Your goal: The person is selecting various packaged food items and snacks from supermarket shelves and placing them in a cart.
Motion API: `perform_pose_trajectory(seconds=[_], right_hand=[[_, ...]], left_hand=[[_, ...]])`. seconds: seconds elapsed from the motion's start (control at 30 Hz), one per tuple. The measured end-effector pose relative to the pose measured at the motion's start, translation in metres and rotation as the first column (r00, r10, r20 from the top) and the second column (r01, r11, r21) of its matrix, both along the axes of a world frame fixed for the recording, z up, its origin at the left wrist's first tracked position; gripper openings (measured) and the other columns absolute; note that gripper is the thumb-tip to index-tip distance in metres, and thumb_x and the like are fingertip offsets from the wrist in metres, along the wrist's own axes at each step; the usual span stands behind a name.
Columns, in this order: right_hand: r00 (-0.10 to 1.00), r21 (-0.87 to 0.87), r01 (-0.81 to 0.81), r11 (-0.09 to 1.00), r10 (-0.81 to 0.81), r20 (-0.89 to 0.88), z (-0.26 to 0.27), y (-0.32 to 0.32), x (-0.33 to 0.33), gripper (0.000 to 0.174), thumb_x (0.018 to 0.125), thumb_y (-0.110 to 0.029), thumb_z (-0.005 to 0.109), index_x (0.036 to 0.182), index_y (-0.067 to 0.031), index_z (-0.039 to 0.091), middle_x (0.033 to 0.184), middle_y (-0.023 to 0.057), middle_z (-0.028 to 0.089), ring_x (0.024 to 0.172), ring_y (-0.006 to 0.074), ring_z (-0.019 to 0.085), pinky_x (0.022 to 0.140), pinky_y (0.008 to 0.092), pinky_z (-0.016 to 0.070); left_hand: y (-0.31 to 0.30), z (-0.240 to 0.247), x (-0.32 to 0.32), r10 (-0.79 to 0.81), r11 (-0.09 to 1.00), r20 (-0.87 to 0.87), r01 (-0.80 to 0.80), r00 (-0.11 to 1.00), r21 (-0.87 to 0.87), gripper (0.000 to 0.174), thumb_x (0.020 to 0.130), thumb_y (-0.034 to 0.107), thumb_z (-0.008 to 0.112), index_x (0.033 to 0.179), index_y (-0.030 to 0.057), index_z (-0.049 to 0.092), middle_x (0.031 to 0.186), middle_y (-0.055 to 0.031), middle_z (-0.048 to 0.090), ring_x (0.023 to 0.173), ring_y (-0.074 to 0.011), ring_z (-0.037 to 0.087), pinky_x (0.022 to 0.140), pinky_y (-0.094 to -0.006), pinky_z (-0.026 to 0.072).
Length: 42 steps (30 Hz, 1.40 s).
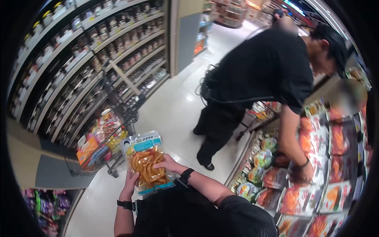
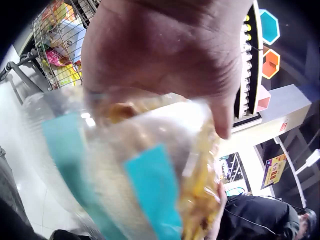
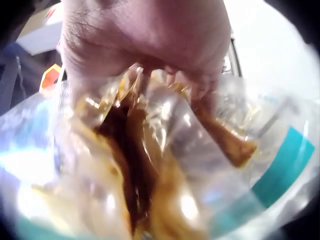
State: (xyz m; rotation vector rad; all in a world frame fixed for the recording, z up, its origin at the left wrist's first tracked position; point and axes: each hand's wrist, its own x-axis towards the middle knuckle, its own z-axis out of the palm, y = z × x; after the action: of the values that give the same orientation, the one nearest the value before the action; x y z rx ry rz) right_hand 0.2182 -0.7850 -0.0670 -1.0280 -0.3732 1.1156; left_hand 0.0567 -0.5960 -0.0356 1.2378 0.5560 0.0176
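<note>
Between my two hands is a clear plastic food pack [image 1: 148, 168] with glossy brown-orange pieces inside and turquoise bands at its ends. My left hand [image 1: 131, 181] grips its left edge, thumb on the front and the other fingers hidden behind. On the opposite side my right hand [image 1: 169, 163] holds the pack, with its thumb over the food. Close up in the left wrist view, the left hand [image 2: 165, 55] is over the crinkled film. The right wrist view has the right hand [image 3: 150, 40] bent over the shiny wrapping, its fingertips partly hidden by it.
A loaded shopping cart [image 1: 100, 148] stands to the left, by shelves of jars [image 1: 114, 35]. At the right, a person in black [image 1: 256, 71] leans over a display of bagged food [image 1: 296, 199], one hand among the bags. Pale floor [image 1: 173, 102] runs between.
</note>
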Motion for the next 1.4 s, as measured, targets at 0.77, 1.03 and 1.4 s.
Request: perform_pose_trajectory(seconds=[0.77,1.03,1.4], right_hand=[[0.659,-0.013,0.05,0.999,-0.023,0.752,0.078,0.236,0.127,0.054,0.069,-0.027,0.078,0.112,-0.0001,0.059,0.112,0.0135,0.049,0.11,0.0272,0.048,0.096,0.0357,0.0376],[0.775,0.049,0.211,0.976,-0.198,0.601,0.009,0.242,0.12,0.053,0.071,-0.022,0.077,0.114,-0.0002,0.057,0.119,0.0146,0.049,0.108,0.0263,0.051,0.095,0.0354,0.0388],[0.864,-0.06,0.258,0.964,-0.202,0.462,-0.009,0.223,0.138,0.038,0.077,-0.019,0.072,0.108,-0.0008,0.06,0.111,0.0098,0.052,0.105,0.0202,0.051,0.093,0.0322,0.0386]], left_hand=[[0.17,-0.015,0.114,0.485,0.761,0.215,-0.53,0.848,0.375,0.077,0.072,0.01,0.075,0.132,-0.0029,0.029,0.126,-0.0172,0.042,0.115,-0.0243,0.046,0.096,-0.0347,0.0403],[0.195,-0.094,0.125,0.408,0.775,0.28,-0.492,0.869,0.396,0.07,0.064,0.006,0.079,0.122,-0.0009,0.039,0.118,-0.0145,0.05,0.108,-0.024,0.051,0.092,-0.0347,0.0422],[0.169,-0.091,0.147,0.411,0.794,0.032,-0.374,0.911,0.479,0.068,0.071,0.02,0.076,0.123,-0.0019,0.037,0.121,-0.017,0.05,0.109,-0.0244,0.052,0.091,-0.0343,0.0424]])
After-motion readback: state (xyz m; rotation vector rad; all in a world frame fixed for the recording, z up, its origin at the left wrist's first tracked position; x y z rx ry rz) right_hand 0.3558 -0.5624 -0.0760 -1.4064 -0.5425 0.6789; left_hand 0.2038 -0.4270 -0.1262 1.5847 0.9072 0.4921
